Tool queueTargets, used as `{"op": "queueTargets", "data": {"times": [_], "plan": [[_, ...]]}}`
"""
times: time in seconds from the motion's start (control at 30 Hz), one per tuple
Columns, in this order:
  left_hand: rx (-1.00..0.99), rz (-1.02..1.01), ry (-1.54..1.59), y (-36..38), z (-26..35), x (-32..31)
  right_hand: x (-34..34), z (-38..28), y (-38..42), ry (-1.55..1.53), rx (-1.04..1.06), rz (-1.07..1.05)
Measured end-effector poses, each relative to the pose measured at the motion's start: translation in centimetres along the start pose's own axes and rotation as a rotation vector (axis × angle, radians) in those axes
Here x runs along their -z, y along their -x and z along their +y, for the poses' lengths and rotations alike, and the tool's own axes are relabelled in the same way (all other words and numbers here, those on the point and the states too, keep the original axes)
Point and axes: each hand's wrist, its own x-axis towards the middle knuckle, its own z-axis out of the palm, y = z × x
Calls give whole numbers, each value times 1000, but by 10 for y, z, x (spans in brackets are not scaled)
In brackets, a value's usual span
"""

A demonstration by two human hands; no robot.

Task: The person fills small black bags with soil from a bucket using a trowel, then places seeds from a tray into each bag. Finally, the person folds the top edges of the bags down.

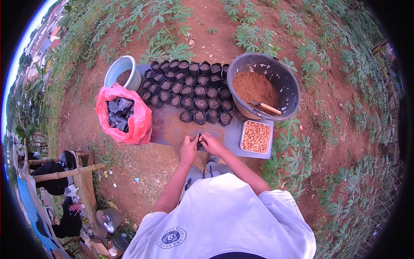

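The white shirt of the person was nearest, with a round dark badge on it. Beyond it, both bare arms reached to the near edge of the grey table. The left hand and the right hand were close together, and their fingertips were closed on a small black bag between them. This bag was at the table's near edge, just before the rows of filled black bags, which stood side by side with soil inside. I could not tell if it touched the table.

On the left were a pink plastic bag with folded black bags in it and, behind, a pale blue bucket holding dark soil. On the right, a big black basin held reddish soil and a trowel; nearer was a square box of brown seeds.
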Motion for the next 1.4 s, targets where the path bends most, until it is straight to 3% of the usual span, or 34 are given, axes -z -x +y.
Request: {"op": "queueTargets", "data": {"times": [0.37, 0.53, 0.83, 1.0, 1.1, 1.4], "plan": [[-63, 22, -169, 2, 4, -4, 5, 5, 1, -47, 16, 33], [-59, -15, -174, -1, 6, 0, 5, 16, 1, -124, -117, 138], [-67, -59, -214, 3, 4, -3, -6, 15, 6, -131, -155, -59], [-73, -77, -260, -1, 7, -4, -10, 16, 5, -136, -95, -7], [22, 8, -165, -4, 5, -7, -9, 16, 2, -148, -110, -4], [-74, -92, -170, -9, 15, 6, -12, 18, -3, -166, -130, -5]]}}
